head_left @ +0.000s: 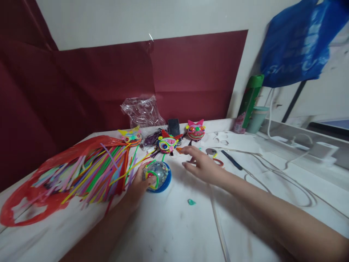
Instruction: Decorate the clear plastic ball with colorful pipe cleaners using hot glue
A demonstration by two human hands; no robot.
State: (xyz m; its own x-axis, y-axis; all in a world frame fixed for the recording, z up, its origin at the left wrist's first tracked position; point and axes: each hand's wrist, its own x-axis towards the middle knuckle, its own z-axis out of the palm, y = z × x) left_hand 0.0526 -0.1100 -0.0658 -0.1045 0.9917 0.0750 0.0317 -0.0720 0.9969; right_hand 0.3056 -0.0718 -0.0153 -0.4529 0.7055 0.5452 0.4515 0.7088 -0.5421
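Observation:
My left hand grips a clear round ball from its left side, thumb across the front. Blue fuzzy pipe cleaner rings its lower right edge, and a green, yellow and red eye shape sits near my thumb. My right hand hovers over the table, fingers apart and holding nothing I can see. Its index fingertip is close to a small orange piece beside a decorated ball with red ears. Two similar animal-face balls stand farther back, a pink one and a yellow-eared one.
On the left, many coloured pipe cleaners lie on a red plastic bag. A phone and clear wrapper are at the back. To the right are a dark-handled tool, cables and a green can.

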